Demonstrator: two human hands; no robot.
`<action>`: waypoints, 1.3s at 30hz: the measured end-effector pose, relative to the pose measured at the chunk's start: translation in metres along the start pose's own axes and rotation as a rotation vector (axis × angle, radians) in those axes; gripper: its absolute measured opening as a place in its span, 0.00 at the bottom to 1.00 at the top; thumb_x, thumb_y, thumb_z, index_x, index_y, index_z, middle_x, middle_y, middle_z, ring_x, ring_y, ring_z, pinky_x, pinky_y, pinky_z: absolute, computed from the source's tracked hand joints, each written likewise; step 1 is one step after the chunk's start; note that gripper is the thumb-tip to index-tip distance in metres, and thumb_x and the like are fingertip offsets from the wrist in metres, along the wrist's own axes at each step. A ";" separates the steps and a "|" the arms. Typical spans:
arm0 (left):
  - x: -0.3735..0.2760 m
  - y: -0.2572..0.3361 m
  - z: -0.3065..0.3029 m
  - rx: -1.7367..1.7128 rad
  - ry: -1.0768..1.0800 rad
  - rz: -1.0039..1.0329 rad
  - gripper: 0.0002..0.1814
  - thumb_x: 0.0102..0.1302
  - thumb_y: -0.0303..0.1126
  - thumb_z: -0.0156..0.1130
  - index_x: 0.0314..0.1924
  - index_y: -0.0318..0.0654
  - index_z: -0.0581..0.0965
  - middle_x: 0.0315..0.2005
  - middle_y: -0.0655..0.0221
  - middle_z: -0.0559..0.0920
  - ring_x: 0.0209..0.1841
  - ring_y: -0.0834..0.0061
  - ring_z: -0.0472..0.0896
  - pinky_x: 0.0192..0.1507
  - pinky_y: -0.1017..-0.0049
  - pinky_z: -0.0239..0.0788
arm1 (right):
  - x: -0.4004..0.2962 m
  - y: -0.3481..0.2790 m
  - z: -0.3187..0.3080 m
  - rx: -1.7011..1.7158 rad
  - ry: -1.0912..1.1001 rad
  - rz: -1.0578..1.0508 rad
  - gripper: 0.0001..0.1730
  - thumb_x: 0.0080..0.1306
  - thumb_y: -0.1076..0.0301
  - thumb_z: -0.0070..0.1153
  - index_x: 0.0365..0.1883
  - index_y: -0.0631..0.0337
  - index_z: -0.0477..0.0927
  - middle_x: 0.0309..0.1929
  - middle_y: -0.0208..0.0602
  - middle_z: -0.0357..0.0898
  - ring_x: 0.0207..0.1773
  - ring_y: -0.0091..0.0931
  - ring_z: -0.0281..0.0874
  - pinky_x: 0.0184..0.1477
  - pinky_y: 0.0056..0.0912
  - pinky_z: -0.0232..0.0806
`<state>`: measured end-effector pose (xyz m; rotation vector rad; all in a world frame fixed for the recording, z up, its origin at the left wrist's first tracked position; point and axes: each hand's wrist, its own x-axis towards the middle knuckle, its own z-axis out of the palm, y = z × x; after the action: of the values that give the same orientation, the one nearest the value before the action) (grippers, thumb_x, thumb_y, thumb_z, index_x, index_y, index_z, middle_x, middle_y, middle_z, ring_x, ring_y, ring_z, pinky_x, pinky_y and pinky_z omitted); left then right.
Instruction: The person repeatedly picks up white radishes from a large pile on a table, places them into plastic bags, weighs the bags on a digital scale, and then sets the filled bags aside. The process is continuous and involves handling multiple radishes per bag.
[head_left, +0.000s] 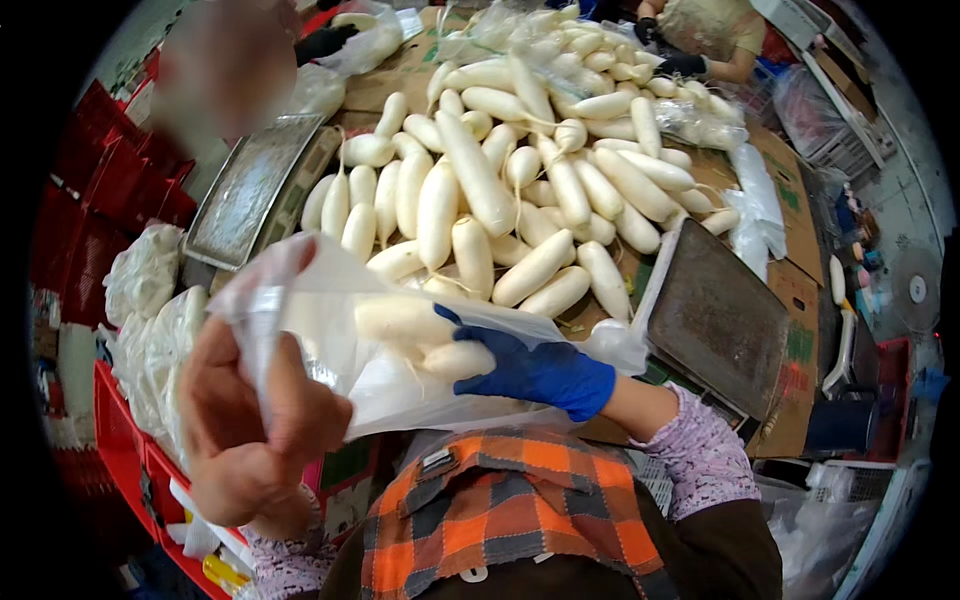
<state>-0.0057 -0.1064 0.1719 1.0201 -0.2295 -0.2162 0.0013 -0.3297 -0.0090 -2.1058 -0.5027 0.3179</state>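
My bare left hand (255, 427) pinches the edge of a clear plastic bag (330, 277) and lifts it at the left. White radishes (401, 322) lie inside the bag. My right hand (532, 375), in a blue glove, is by the bag's right part with its fingers against a radish in it; the film partly covers the glove, and whether the fingers grip is unclear. Beyond the bag a large heap of white radishes (465, 172) covers the table's cardboard. A scale with a dark, flat platform (716, 319) stands to the right of my right hand.
A metal tray (251, 191) lies at the left of the heap. Filled plastic bags (150, 330) rest by a red crate (120, 442) at the left. Folded plastic bags (754, 202) lie at the right. A co-worker's gloved hands (682, 64) are at the table's far side; another person stands at the upper left.
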 end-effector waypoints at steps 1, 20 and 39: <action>-0.003 0.005 -0.003 -0.004 0.008 0.049 0.52 0.46 0.31 0.70 0.66 0.15 0.52 0.14 0.76 0.69 0.10 0.87 0.62 0.14 0.83 0.48 | -0.009 -0.025 -0.026 0.081 -0.125 0.192 0.44 0.55 0.48 0.64 0.66 0.57 0.64 0.57 0.50 0.72 0.60 0.41 0.70 0.62 0.38 0.61; 0.032 -0.058 -0.024 0.034 0.005 -0.077 0.58 0.45 0.24 0.67 0.73 0.39 0.44 0.21 0.68 0.73 0.18 0.80 0.70 0.22 0.82 0.61 | 0.000 0.003 -0.225 0.325 0.240 0.200 0.17 0.66 0.61 0.58 0.44 0.68 0.79 0.39 0.35 0.82 0.41 0.22 0.79 0.48 0.25 0.70; 0.066 -0.064 -0.044 0.239 -0.124 -0.253 0.49 0.54 0.20 0.60 0.73 0.37 0.45 0.28 0.73 0.72 0.27 0.85 0.68 0.30 0.84 0.59 | -0.007 -0.036 -0.165 0.258 -0.375 0.251 0.40 0.56 0.48 0.65 0.61 0.63 0.70 0.50 0.41 0.80 0.51 0.34 0.78 0.57 0.34 0.67</action>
<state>0.0652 -0.1214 0.1005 1.2752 -0.2428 -0.4920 0.0541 -0.4363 0.1111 -1.8613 -0.3868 0.8864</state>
